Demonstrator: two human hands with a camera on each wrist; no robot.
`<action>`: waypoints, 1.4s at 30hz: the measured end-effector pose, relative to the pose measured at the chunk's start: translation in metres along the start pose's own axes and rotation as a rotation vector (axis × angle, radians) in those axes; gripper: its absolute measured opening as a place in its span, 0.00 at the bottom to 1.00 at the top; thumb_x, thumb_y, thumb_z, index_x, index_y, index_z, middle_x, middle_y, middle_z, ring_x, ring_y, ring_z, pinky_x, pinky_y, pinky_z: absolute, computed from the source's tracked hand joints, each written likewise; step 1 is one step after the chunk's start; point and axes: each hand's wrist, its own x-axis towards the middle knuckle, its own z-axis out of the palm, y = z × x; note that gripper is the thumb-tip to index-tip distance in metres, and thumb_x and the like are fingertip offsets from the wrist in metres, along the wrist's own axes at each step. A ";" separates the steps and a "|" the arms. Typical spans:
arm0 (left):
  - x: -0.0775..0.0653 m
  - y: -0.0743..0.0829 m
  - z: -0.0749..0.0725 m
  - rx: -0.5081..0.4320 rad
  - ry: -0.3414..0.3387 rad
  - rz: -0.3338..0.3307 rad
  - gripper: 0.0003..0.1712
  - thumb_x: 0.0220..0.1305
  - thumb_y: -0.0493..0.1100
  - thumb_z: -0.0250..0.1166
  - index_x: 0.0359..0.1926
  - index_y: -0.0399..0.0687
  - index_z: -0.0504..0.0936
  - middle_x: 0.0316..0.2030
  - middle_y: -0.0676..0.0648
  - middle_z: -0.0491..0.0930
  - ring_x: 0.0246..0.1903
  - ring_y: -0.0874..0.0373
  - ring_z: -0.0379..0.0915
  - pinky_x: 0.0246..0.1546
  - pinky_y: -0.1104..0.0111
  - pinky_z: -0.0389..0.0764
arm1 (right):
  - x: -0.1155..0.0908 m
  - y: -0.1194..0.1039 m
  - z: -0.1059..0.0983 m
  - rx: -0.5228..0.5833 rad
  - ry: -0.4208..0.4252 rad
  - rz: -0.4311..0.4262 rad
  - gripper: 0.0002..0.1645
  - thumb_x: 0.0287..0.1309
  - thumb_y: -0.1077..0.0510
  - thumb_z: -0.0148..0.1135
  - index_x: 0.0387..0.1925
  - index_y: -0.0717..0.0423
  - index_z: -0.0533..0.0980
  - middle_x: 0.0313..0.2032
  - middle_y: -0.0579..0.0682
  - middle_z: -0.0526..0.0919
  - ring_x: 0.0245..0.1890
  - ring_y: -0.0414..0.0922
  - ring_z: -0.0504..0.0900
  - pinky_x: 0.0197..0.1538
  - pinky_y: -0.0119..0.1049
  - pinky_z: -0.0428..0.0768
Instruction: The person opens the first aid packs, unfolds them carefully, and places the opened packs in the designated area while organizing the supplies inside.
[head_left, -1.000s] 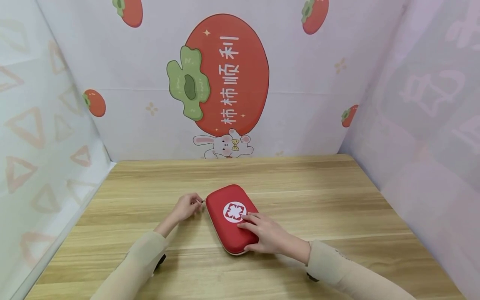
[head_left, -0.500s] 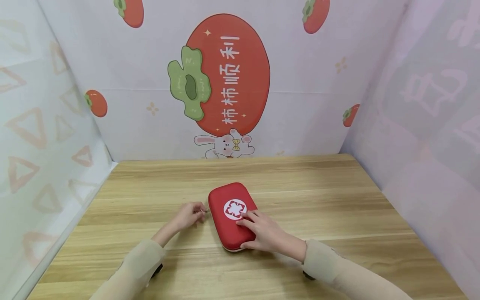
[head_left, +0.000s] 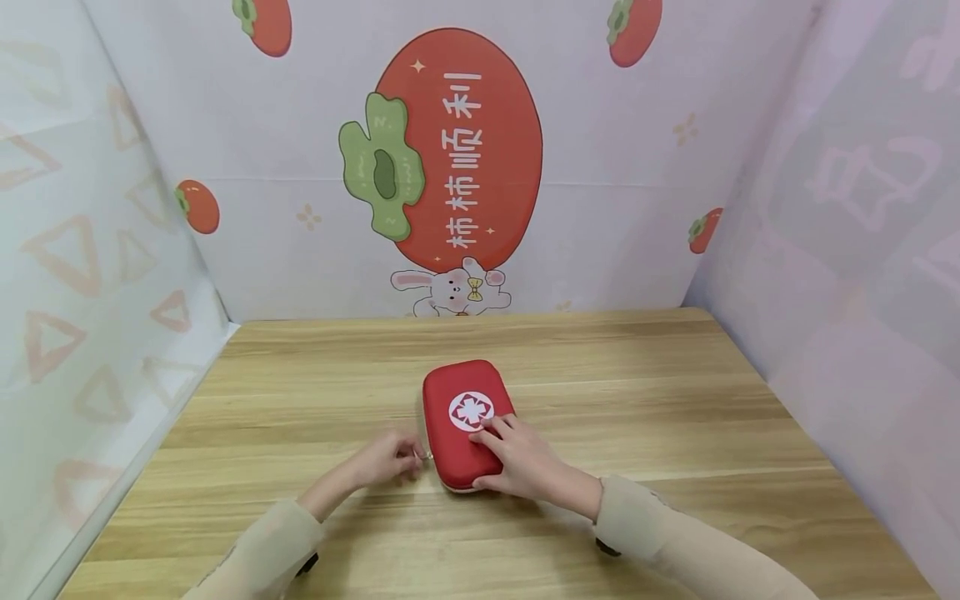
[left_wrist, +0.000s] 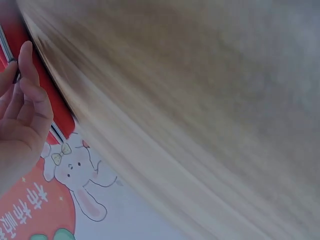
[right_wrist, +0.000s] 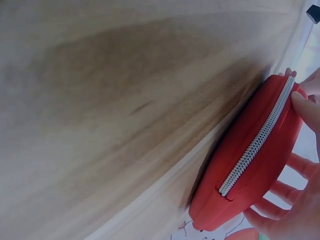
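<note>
A red hard-shell first-aid case (head_left: pixel 450 446) with a white round emblem (head_left: pixel 472 411) lies on the wooden table in the head view. My left hand (head_left: pixel 392 457) is at its left side, pinching the small zipper pull (left_wrist: pixel 17 74) between thumb and finger. From the right, my right hand (head_left: pixel 528 462) holds the case, fingers spread over the lid and thumb at the near edge. Silver zipper teeth (right_wrist: pixel 257 140) run closed along the side seen in the right wrist view, with the thumb pressed beside them.
The wooden table (head_left: pixel 637 400) extends around the case on all sides. A printed cloth backdrop (head_left: pixel 600 167) rises at its far edge, and cloth walls (head_left: pixel 97 275) stand at left and right.
My left hand has drawn the zipper pull along the case's left side toward me. The case has turned slightly and shifted a little to the right and away, the right hand staying on it.
</note>
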 end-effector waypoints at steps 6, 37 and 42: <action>-0.007 0.009 0.012 -0.022 -0.051 -0.015 0.03 0.54 0.26 0.55 0.27 0.31 0.74 0.19 0.41 0.77 0.17 0.59 0.73 0.16 0.70 0.79 | 0.006 -0.001 0.003 -0.029 0.006 0.031 0.34 0.41 0.36 0.63 0.49 0.48 0.72 0.46 0.48 0.71 0.46 0.44 0.66 0.46 0.35 0.75; -0.015 0.001 -0.004 0.319 0.181 0.060 0.03 0.53 0.31 0.60 0.26 0.41 0.78 0.23 0.51 0.78 0.23 0.68 0.68 0.21 0.77 0.72 | -0.011 0.015 -0.008 0.036 -0.029 -0.209 0.31 0.44 0.43 0.63 0.51 0.52 0.71 0.52 0.52 0.70 0.53 0.48 0.66 0.57 0.43 0.68; -0.008 -0.010 -0.014 0.290 0.220 0.037 0.03 0.54 0.29 0.58 0.27 0.38 0.78 0.24 0.48 0.77 0.24 0.65 0.68 0.21 0.76 0.72 | -0.013 0.018 -0.011 0.003 -0.044 -0.229 0.30 0.45 0.45 0.63 0.52 0.50 0.71 0.54 0.50 0.70 0.54 0.46 0.66 0.57 0.42 0.68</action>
